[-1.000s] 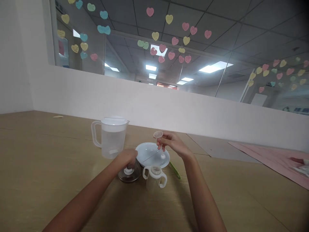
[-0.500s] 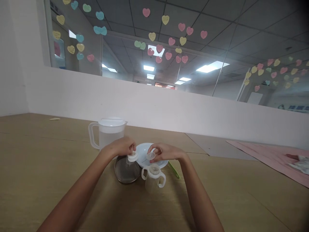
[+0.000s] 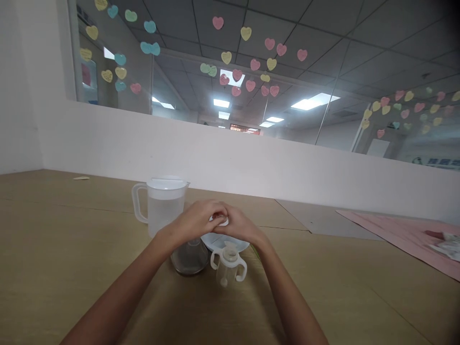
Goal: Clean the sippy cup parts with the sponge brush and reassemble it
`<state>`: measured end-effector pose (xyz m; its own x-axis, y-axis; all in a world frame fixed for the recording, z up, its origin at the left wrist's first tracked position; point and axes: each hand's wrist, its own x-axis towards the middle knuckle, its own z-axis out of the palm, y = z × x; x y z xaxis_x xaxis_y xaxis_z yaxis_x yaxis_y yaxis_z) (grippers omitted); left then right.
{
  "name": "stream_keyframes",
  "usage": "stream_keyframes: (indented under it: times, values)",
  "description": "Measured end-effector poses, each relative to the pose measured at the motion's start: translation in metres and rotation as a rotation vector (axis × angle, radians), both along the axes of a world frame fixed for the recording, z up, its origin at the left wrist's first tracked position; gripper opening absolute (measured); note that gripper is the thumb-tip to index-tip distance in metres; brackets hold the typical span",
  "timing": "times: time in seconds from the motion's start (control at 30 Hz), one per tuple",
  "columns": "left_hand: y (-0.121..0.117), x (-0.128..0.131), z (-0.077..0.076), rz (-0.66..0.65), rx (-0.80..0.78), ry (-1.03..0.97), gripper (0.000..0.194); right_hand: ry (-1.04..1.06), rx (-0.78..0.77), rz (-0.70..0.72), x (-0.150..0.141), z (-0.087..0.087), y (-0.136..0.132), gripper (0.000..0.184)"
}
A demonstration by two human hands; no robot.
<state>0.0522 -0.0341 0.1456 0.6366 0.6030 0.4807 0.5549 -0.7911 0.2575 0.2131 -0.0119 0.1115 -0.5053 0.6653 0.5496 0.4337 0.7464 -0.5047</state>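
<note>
My left hand (image 3: 201, 218) and my right hand (image 3: 239, 224) meet above a white plate (image 3: 210, 244), fingers curled and touching. Between them a pale rounded piece (image 3: 222, 221) partly shows; the white bottle collar and small clear cap are mostly hidden by my fingers. Just in front stands a clear baby bottle (image 3: 228, 269) with two white handles, its mouth uncovered and a small pale ball low inside. Left of the plate, under my left wrist, lies a dark-looking tray (image 3: 189, 262) with a clear piece (image 3: 194, 242) at its far edge, partly covered.
A lidded translucent pitcher (image 3: 163, 206) with liquid stands behind my left forearm. A green handle (image 3: 255, 251) peeks out beside my right wrist. On the right lie a grey sheet (image 3: 323, 221) and a pink cloth (image 3: 391, 232); a white wall (image 3: 233, 158) rises behind the table.
My hands were apart, the left at the white collar over the tray, the right holding the small clear cap. Both have come together above the plate, and the collar has left its place.
</note>
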Motion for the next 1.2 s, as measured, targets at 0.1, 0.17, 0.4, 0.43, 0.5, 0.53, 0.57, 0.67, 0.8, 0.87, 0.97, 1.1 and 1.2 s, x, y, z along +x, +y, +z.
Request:
stream_keyframes:
  times: [0.1,0.17,0.4,0.43,0.5,0.53,0.57,0.67,0.8,0.87,0.97,1.1,1.2]
  values:
    - [-0.011,0.003,-0.001,0.010,0.189,0.077,0.020,0.052,0.257,-0.089,-0.010,-0.006,0.007,0.006]
    - [-0.018,0.003,-0.003,0.025,0.328,0.124,0.022,0.120,0.429,-0.118,-0.010,-0.014,0.015,0.008]
    - [-0.025,0.012,-0.014,-0.051,0.425,0.204,0.023,0.099,0.597,-0.394,0.017,-0.044,0.039,0.018]
    - [-0.023,0.014,-0.014,-0.041,0.405,0.193,0.023,0.091,0.591,-0.412,0.020,-0.043,0.039,0.019]
    - [-0.016,0.017,-0.014,-0.004,0.341,0.134,0.025,0.081,0.555,-0.451,0.027,-0.036,0.038,0.024]
    - [-0.012,0.018,-0.014,0.021,0.307,0.095,0.026,0.081,0.516,-0.482,0.031,-0.031,0.038,0.028]
    - [-0.009,0.018,-0.014,0.049,0.271,0.058,0.027,0.085,0.457,-0.522,0.036,-0.026,0.038,0.032]
    - [-0.001,0.020,-0.019,0.085,0.118,0.037,0.031,0.121,0.194,-0.601,0.052,-0.015,0.039,0.046]
    - [0.006,0.027,-0.034,-0.113,-0.118,0.207,0.031,0.127,-0.096,-0.481,0.064,-0.008,0.035,0.048]
    - [0.010,0.029,-0.040,-0.188,-0.193,0.241,0.028,0.100,-0.180,-0.425,0.063,-0.005,0.028,0.047]
    - [0.016,0.027,-0.043,-0.259,-0.298,0.242,0.021,0.018,-0.304,-0.335,0.056,0.003,0.014,0.050]
    - [0.020,0.021,-0.040,-0.284,-0.421,0.227,0.025,-0.117,-0.347,-0.320,0.047,0.013,-0.002,0.059]
    - [0.022,0.021,-0.041,-0.255,-0.486,0.167,0.035,-0.224,-0.293,-0.408,0.046,0.019,-0.010,0.057]
